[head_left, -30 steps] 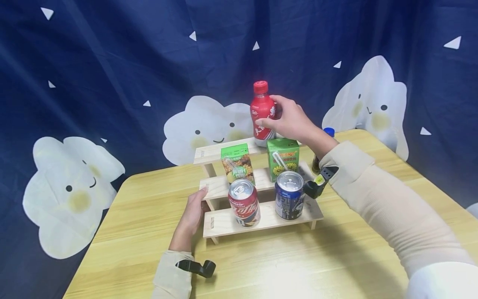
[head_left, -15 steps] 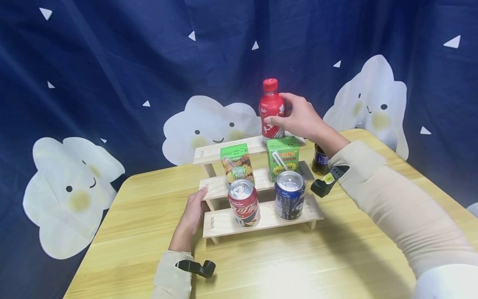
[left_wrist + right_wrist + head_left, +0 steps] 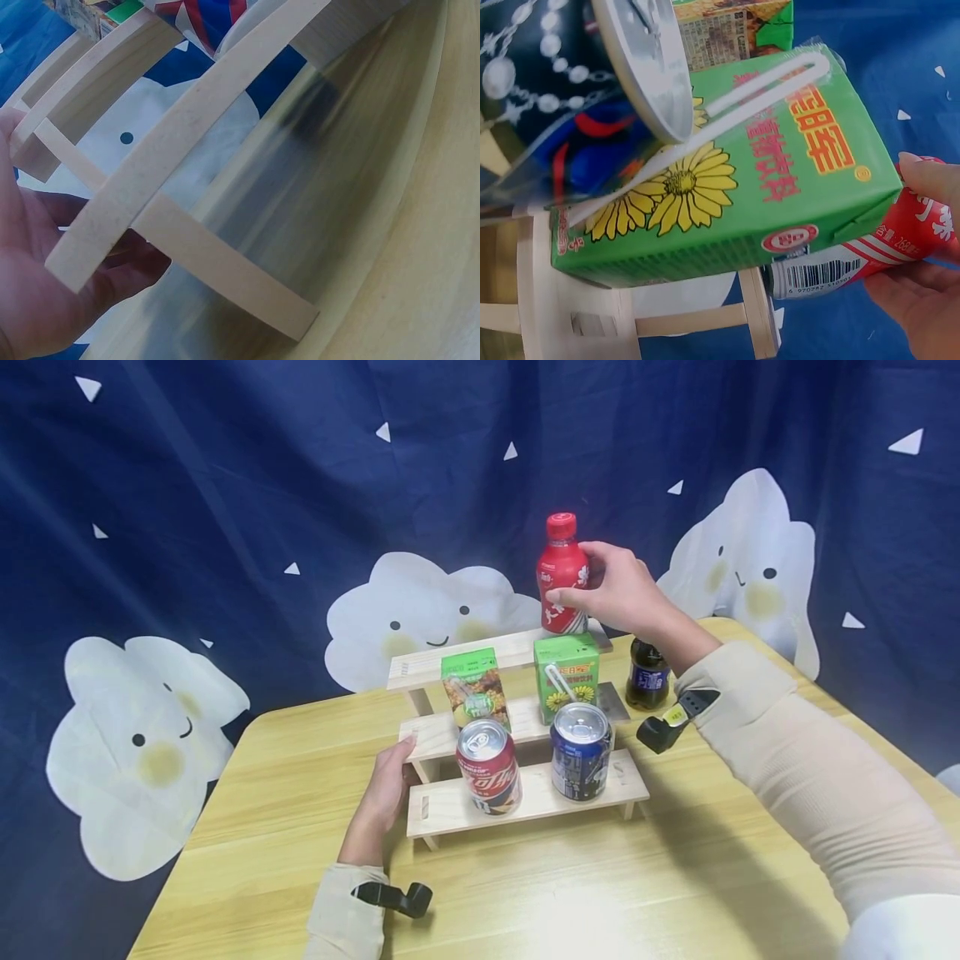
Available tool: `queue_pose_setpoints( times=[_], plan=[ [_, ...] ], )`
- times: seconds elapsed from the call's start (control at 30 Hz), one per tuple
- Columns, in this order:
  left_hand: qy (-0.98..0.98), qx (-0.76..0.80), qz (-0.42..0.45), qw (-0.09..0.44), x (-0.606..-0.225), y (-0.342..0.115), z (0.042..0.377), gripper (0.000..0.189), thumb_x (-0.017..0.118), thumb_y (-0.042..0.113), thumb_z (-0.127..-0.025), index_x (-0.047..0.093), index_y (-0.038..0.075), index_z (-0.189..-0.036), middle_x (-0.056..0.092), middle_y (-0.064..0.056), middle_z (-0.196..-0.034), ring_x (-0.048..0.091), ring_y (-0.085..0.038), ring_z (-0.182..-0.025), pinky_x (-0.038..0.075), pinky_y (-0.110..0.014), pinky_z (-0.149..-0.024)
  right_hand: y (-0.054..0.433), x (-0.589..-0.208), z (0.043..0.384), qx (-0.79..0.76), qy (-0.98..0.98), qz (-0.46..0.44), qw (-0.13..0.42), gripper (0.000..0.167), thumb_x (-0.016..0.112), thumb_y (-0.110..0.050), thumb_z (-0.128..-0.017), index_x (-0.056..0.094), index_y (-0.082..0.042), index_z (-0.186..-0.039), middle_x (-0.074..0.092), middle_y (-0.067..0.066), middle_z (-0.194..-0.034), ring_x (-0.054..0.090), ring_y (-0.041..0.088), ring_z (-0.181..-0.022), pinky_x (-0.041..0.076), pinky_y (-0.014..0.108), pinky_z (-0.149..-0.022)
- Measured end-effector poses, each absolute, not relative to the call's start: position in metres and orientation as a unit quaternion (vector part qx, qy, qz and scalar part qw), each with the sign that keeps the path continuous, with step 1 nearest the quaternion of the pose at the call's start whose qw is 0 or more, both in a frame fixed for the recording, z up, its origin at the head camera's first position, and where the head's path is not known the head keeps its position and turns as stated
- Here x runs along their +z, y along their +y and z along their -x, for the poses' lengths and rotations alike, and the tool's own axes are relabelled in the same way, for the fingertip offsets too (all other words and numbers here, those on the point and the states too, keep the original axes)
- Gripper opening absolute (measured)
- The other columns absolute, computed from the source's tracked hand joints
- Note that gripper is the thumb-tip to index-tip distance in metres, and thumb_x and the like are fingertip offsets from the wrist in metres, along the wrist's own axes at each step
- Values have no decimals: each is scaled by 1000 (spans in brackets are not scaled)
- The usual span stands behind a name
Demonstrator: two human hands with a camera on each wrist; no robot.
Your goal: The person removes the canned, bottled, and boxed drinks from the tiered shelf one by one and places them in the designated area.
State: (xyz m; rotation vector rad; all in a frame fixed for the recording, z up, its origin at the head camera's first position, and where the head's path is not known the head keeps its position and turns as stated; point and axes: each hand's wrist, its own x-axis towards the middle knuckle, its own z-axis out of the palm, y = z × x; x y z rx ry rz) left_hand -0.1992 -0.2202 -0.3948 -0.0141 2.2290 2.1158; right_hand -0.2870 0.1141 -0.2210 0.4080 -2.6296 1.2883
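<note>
A three-tier wooden rack (image 3: 450, 803) stands on the table. At its top tier, near the right end, my right hand (image 3: 626, 589) holds a red plastic bottle (image 3: 561, 578) upright, thumb in front and fingers behind. The right wrist view shows the base of this bottle (image 3: 817, 274) at the top tier's edge; whether it touches is unclear. My left hand (image 3: 386, 785) grips the left end of the rack, the thumb on the middle tier; in the left wrist view its fingers (image 3: 139, 270) curl beneath the boards.
Two green drink cartons, one left (image 3: 476, 689) and one right (image 3: 567, 677), stand on the middle tier. On the bottom tier are a red can (image 3: 491, 777) and a dark blue can (image 3: 581, 760). A dark bottle (image 3: 647, 681) stands on the table (image 3: 285, 777) right of the rack.
My right hand has moved the red bottle rightward along the top tier. The dark bottle behind the right arm has come into fuller view. My left hand has stayed on the rack.
</note>
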Motion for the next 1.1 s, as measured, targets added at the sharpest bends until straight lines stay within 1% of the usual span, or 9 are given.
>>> queue_pose_setpoints(
  times=[0.07,0.3,0.57,0.67,0.83,0.93,1.1],
  plan=[
    [726,687,5,33,-395,-220,199,49,31,33,-100,50,-8,-122,59,-8,-104,56,-32,-106,44,-46,-92,117,-221,287,433,-886,-135,97,75,73,-36,-81,38,-8,-142,60,14,-121,59,27,-107,48,45,-92],
    [718,695,6,40,-397,-220,197,48,32,32,-100,49,-6,-124,57,-11,-108,54,-37,-109,44,-47,-93,127,-223,285,434,-885,-126,108,76,73,-40,-79,41,-7,-139,62,15,-117,60,28,-104,48,44,-90],
    [728,685,-1,34,-396,-220,197,51,32,34,-100,48,-7,-125,57,-15,-112,55,-34,-109,44,-47,-93,142,-220,284,425,-890,-110,124,76,71,-43,-80,42,-5,-138,61,16,-116,59,28,-102,49,42,-85],
    [724,689,3,34,-395,-221,197,50,32,33,-100,49,-7,-124,57,-14,-110,55,-33,-108,45,-48,-93,149,-220,285,429,-889,-99,126,76,71,-44,-80,42,-5,-139,60,16,-118,58,28,-103,48,42,-87],
    [718,695,6,40,-395,-221,198,48,33,33,-99,50,-5,-124,57,-12,-108,54,-37,-109,44,-49,-93,161,-220,286,433,-892,-61,114,83,69,-46,-81,33,-8,-145,55,16,-127,54,30,-112,46,46,-93],
    [717,695,2,46,-396,-221,197,49,33,33,-100,49,-5,-125,57,-13,-110,53,-38,-110,43,-49,-95,170,-220,286,434,-893,-41,108,86,68,-48,-81,28,-10,-148,51,17,-132,51,33,-116,44,49,-95],
    [718,694,-3,49,-396,-221,197,49,32,34,-100,49,-5,-126,55,-14,-113,53,-36,-111,42,-50,-96,182,-221,284,439,-891,-26,109,87,67,-47,-82,24,-10,-149,46,19,-137,47,36,-121,43,53,-96]
  ],
)
